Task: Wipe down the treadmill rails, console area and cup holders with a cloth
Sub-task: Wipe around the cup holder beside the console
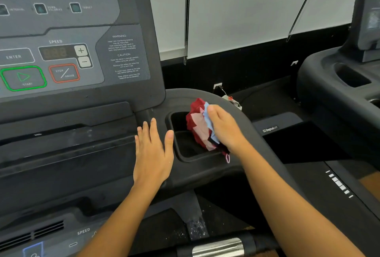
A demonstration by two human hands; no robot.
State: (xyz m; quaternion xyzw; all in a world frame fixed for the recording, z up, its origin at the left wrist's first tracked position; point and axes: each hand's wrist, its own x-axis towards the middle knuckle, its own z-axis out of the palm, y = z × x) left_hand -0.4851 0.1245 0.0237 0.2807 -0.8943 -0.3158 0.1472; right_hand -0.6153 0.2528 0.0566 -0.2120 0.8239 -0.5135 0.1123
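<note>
While the right hand [224,128] grips the bunched patchwork cloth [198,127] against the right-hand wall of the cup holder [186,145], fingers curled over the top of the wad, the left hand [153,154] lies flat and open on the tray just left of the pocket, holding nothing; the step in hand looks to be the cup holder, and doing it well probably means pushing the cloth down to the floor of the pocket, running it round the rounded corners, then up and over the rim; the pocket looks deep and narrow, so a tighter wad should reach better; the loose tail of cloth hanging over the near rim could drag grit back out; to the right the curved rail [242,116] offers open room for a long sweep, though a safety clip [231,100] with a red cord sits just beyond its far edge; to the left the console [61,61] stands close, so its buttons want a light touch.
</note>
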